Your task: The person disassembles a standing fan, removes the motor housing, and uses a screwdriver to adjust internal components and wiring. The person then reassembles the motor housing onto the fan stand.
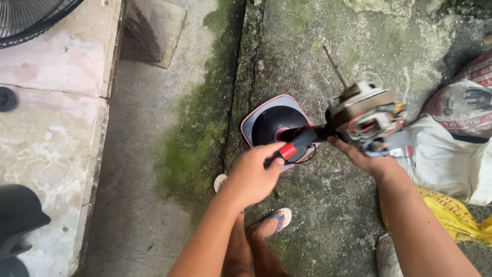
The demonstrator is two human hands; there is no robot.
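A stand fan with its covers off is tilted over mossy concrete. Its bare motor [365,117] shows coloured wires and a thin metal shaft [334,64] sticking up. My right hand [361,156] cups the motor from below. My left hand [253,174] grips the black neck of the stand at its red knob [288,151]. Beyond my hands the fan's square black base [266,120] with a pink rim rests on the ground.
A stone slab bench [51,128] lies at left, with a black fan grille [31,18] at its top corner and a black cover [15,215] lower down. White and yellow sacks [451,169] sit at right. My sandalled foot [274,220] is below.
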